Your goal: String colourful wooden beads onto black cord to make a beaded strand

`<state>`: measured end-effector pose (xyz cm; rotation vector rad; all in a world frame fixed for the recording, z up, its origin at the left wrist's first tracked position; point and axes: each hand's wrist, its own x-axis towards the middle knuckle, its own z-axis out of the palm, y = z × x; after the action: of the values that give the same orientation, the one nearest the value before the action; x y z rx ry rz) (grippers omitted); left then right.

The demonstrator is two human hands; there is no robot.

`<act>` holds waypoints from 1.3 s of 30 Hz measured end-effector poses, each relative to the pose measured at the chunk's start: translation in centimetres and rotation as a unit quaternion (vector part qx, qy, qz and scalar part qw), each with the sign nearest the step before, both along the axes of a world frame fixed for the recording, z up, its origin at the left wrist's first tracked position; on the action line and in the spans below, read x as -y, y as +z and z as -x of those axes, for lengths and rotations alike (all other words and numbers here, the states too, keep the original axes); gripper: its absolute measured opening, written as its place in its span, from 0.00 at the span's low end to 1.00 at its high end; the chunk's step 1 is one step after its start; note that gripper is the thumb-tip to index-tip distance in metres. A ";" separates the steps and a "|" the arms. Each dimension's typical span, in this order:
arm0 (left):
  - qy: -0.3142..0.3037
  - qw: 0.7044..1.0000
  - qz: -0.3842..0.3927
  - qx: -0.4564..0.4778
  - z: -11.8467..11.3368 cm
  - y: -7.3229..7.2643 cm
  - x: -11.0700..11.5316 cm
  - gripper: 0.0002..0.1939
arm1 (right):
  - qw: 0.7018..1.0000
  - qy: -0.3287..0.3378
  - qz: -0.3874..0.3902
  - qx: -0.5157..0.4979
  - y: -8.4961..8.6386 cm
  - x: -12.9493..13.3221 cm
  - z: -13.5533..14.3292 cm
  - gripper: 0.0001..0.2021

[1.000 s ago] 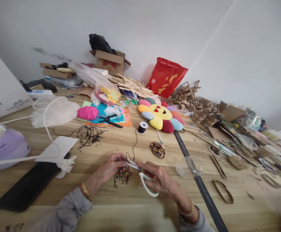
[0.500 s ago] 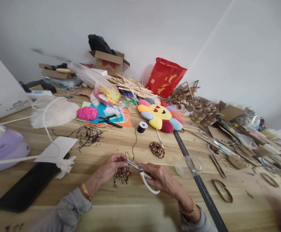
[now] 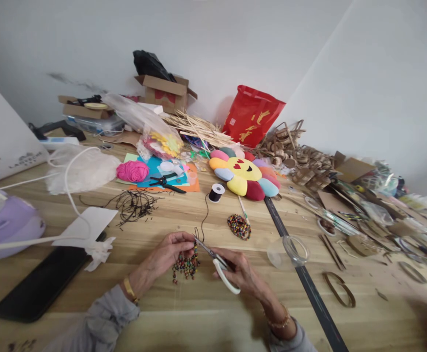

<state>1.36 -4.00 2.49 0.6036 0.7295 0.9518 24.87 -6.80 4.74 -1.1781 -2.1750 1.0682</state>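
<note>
Low in the centre of the head view, my left hand (image 3: 172, 252) is closed in a pinch on a strand of small multicoloured beads (image 3: 187, 266), which hangs below the fingers. My right hand (image 3: 238, 269) holds white-handled scissors (image 3: 225, 276); the blade tips lie by the left fingertips, at the black cord. That cord (image 3: 206, 215) runs up to a small spool of black thread (image 3: 216, 193). Right of it lies a coiled heap of beads (image 3: 239, 227). Whether the blades are closed on the cord is too small to tell.
A black phone (image 3: 44, 283) and white paper (image 3: 86, 227) lie at left, near a tangle of black cord (image 3: 134, 205). A flower cushion (image 3: 244, 171) and pliers (image 3: 166, 183) are behind. A clear round container (image 3: 281, 252) lies right. Part of another person's hand shows at the right edge.
The scissors have turned a little steeper, with my right hand shifted slightly. The black cord loop by the left fingertips now stands more upright.
</note>
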 end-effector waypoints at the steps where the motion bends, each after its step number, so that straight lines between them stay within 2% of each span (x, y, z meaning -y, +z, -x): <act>1: 0.006 1.000 -0.002 -0.003 0.0 -0.1 0.0 0.16 | 1.000 -0.006 0.005 -0.008 -0.3 0.1 0.0 0.24; 9: 0.035 0.999 -0.013 -0.017 -0.1 0.0 0.0 0.16 | 0.997 -0.025 0.047 -0.053 -1.8 0.2 0.0 0.24; 13: 0.056 0.996 -0.046 -0.044 -0.3 0.1 0.1 0.14 | 0.996 -0.030 0.060 -0.058 -1.7 0.2 0.2 0.23; 19: 0.093 0.981 -0.112 -0.126 -0.3 -0.1 0.1 0.09 | 0.997 -0.037 0.039 -0.047 -1.4 0.3 0.4 0.22; 25: 0.110 0.972 -0.137 -0.158 -0.2 -0.1 0.1 0.09 | 0.999 -0.030 0.031 -0.020 -1.1 0.4 0.4 0.23; 33: 0.128 0.971 -0.129 -0.152 -0.2 -0.8 -0.1 0.07 | 0.998 -0.017 -0.053 0.004 -0.4 0.9 1.1 0.23; 39: 0.133 0.980 -0.105 -0.108 -0.5 -0.6 0.2 0.09 | 0.992 -0.031 -0.113 0.049 -0.5 1.1 1.5 0.24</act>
<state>1.83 -4.15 1.93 0.8176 0.9274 1.2324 23.38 -7.85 4.21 -1.2068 -2.2492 0.7301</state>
